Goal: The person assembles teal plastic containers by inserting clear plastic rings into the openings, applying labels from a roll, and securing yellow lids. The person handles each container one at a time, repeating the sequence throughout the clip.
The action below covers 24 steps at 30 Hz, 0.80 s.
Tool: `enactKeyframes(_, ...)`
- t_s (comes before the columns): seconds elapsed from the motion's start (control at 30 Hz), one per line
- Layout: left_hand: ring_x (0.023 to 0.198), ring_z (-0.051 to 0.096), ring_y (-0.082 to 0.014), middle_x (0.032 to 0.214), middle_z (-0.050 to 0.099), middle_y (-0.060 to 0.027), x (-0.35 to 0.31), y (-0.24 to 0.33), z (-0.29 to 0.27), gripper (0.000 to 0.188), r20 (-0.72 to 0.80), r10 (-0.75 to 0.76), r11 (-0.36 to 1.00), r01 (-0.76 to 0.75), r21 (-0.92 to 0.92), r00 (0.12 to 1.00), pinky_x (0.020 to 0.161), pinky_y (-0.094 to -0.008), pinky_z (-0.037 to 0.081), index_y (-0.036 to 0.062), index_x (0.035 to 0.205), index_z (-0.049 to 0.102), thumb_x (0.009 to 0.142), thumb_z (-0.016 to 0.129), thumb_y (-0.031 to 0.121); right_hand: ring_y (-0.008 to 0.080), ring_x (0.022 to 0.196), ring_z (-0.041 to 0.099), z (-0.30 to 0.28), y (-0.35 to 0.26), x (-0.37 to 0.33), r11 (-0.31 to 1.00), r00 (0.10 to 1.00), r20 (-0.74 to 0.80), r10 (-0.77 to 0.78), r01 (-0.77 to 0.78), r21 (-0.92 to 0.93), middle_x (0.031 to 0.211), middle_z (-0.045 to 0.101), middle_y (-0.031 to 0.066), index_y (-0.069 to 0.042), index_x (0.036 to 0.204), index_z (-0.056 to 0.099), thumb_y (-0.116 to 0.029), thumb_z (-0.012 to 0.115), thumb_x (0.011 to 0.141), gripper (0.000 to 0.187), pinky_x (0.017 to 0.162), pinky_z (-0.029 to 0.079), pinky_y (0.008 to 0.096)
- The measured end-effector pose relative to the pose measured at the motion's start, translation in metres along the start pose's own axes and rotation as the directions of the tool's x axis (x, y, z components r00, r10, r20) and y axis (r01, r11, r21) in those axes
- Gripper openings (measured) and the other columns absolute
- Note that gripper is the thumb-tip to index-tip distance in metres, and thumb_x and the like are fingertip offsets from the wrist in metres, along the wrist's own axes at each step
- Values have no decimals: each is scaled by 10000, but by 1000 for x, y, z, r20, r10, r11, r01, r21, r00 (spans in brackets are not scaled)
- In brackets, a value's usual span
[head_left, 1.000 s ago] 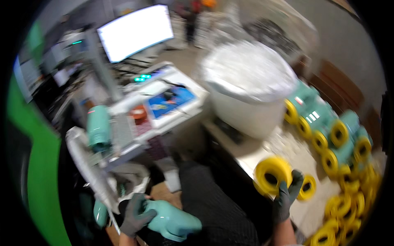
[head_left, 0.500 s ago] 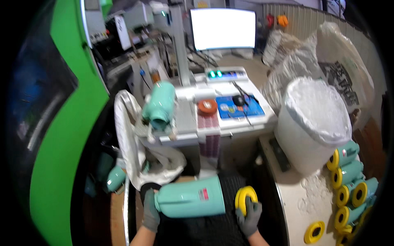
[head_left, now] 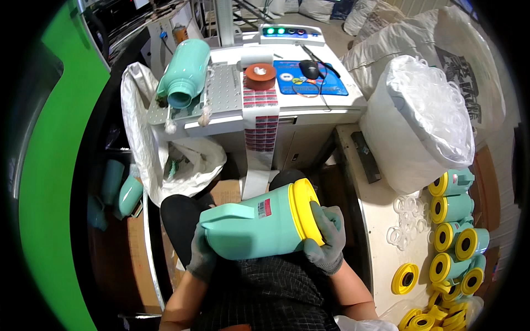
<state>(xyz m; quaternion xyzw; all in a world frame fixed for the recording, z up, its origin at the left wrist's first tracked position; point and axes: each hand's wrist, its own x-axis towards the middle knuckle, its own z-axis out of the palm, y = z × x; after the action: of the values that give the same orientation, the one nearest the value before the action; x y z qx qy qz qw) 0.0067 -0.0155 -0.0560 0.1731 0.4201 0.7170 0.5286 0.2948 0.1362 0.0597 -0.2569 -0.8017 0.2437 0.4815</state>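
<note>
A mint-green plastic jug [head_left: 248, 234] with a side handle and a small red-and-white label lies sideways above my lap. Its wide end points right, where a yellow ring-shaped lid [head_left: 307, 212] sits against it; whether the lid is fully seated I cannot tell. My gloved left hand [head_left: 203, 248] grips the jug's left end, fingers partly hidden behind it. On the other side, my gloved right hand [head_left: 328, 234] is closed around the lid's rim, thumb and fingers pressing on its outer face.
Another mint jug [head_left: 187, 69] lies on the perforated plate of the white workbench, beside an orange tape roll [head_left: 260, 76] and a label strip [head_left: 260, 127]. At right stand a white bag of clear rings [head_left: 425, 132], a loose yellow lid [head_left: 404, 279] and several lidded jugs [head_left: 451, 208].
My right hand has brought the yellow lid leftward onto the jug's wide end. The jug is now raised and tilted, its lidded end higher. The head view has tipped downward.
</note>
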Motion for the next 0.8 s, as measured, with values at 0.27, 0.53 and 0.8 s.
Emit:
enactKeyframes(0.27, 1195, 636, -180, 1313, 661, -72, -13, 5, 12, 498, -124, 128, 991, -122, 52, 984, 1052, -331, 509, 31, 1367, 595, 1129, 462, 448, 243, 948, 568, 10, -18, -8, 992, 996, -17, 83, -81, 94, 1070, 625, 122, 47, 1384, 647, -348, 632, 1003, 549, 855, 488, 364)
enactKeyframes(0.53, 948, 622, -125, 1035, 645, -38, -22, 60, 51, 289, -84, 471, 697, -313, 645, 878, 891, -278, 512, 53, 1144, 596, 1121, 457, 305, 196, 904, 550, 22, -22, -19, 927, 933, -140, 332, -295, 232, 1032, 622, 113, 71, 1375, 635, -326, 574, 1037, 524, 820, 472, 324)
enactKeyframes(0.8, 1039, 655, -260, 1149, 676, -141, -10, 68, 98, 412, 623, 702, 130, -922, 365, 345, 911, -409, 552, 14, 1308, 602, 1002, 694, 274, 176, 947, 680, 12, 35, -66, 216, 560, 103, 822, -473, 854, 1083, 715, 66, -30, 1296, 635, -294, 593, 1098, 332, 888, 574, 329)
